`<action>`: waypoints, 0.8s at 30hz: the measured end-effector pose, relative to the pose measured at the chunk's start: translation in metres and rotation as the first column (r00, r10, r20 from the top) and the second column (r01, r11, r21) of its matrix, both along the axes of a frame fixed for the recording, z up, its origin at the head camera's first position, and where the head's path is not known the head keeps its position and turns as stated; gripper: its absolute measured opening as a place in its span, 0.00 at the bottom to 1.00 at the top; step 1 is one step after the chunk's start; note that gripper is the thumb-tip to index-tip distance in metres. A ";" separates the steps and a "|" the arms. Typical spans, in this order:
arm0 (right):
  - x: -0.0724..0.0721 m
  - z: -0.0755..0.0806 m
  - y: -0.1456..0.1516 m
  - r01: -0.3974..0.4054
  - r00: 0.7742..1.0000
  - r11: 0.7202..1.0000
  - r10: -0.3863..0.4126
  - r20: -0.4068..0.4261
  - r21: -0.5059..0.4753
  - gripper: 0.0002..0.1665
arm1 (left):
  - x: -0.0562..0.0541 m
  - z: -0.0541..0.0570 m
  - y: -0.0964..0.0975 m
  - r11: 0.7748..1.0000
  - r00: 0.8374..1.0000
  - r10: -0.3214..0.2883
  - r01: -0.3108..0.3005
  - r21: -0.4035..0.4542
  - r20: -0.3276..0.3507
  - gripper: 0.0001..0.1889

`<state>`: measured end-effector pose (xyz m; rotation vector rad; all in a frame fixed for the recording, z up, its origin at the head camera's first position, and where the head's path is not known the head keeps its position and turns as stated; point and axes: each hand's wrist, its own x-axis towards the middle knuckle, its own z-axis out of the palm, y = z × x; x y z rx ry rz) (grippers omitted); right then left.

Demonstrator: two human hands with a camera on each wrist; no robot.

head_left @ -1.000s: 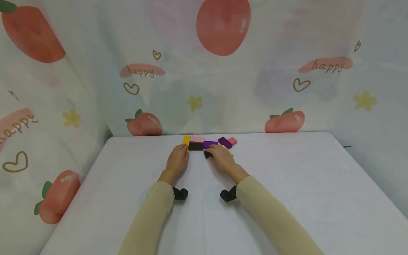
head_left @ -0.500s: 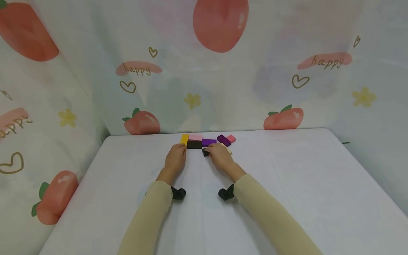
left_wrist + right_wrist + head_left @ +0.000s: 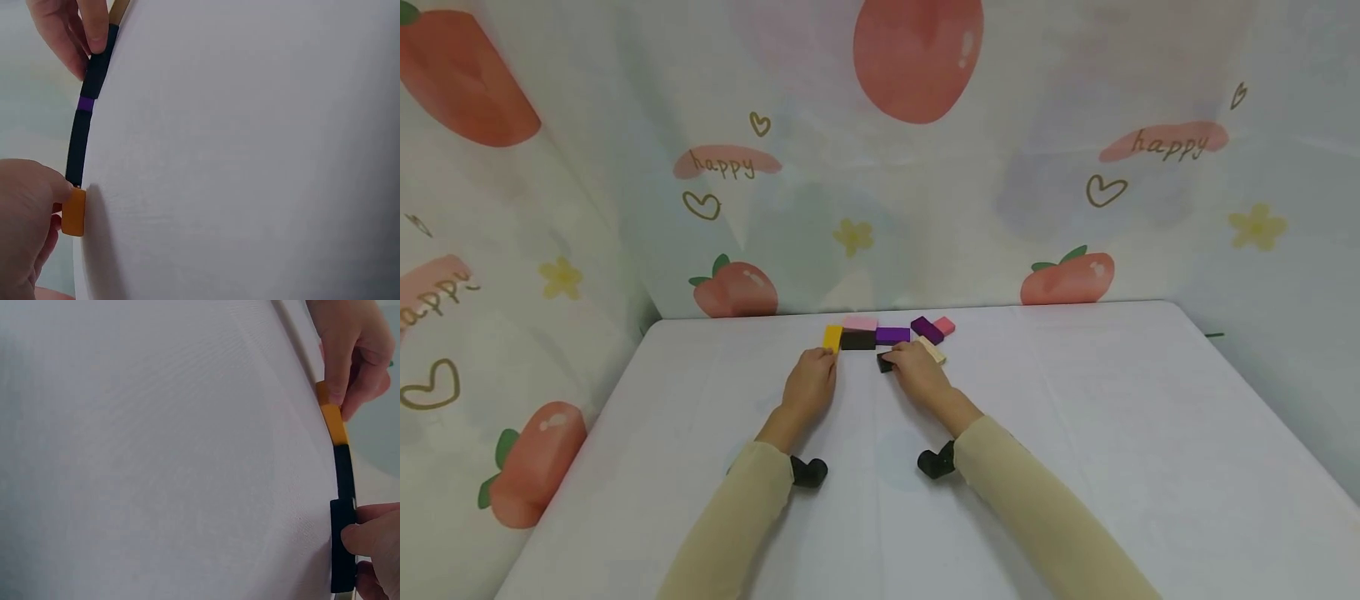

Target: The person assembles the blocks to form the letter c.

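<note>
Near the table's far edge, my left hand (image 3: pixel 810 383) pinches a yellow block (image 3: pixel 832 337) between thumb and fingers; the left wrist view shows the thumb at the block's end (image 3: pixel 74 214). My right hand (image 3: pixel 922 372) grips a black block (image 3: pixel 883 364), its thumb lying on the near face in the right wrist view. Between the hands lies a second black block (image 3: pixel 858 340), with a light pink block (image 3: pixel 860 322) right behind it. A purple block (image 3: pixel 892 335) continues the row on the right, just beyond the right fingertips.
Right of the row lie a dark purple block (image 3: pixel 927 329), a coral-pink block (image 3: pixel 945 325) and a cream block (image 3: pixel 933 350) partly hidden by the right hand. A white cloth covers the table (image 3: pixel 1075 467). A fruit-patterned curtain (image 3: pixel 925 217) hangs right behind its far edge.
My left hand has drawn the yellow block a little toward me, so it sits nearer than the light pink block. The right hand stays almost in place with its black block.
</note>
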<state>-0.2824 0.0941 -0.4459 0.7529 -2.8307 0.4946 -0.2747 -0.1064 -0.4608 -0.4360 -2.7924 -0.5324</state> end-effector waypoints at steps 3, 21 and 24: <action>0.002 -0.001 0.000 0.003 1.000 1.000 -0.003 0.003 0.002 0.15 | 0.005 0.000 -0.001 1.000 1.000 0.003 -0.003 -0.001 0.023 0.14; 0.011 -0.002 0.002 0.003 1.000 1.000 -0.003 -0.003 -0.011 0.15 | 0.031 0.004 -0.007 0.999 0.995 -0.043 0.045 -0.016 0.093 0.15; 0.013 -0.001 0.002 0.008 1.000 1.000 -0.007 0.014 -0.004 0.15 | 0.036 0.005 -0.007 0.998 0.994 -0.051 0.054 -0.032 0.100 0.16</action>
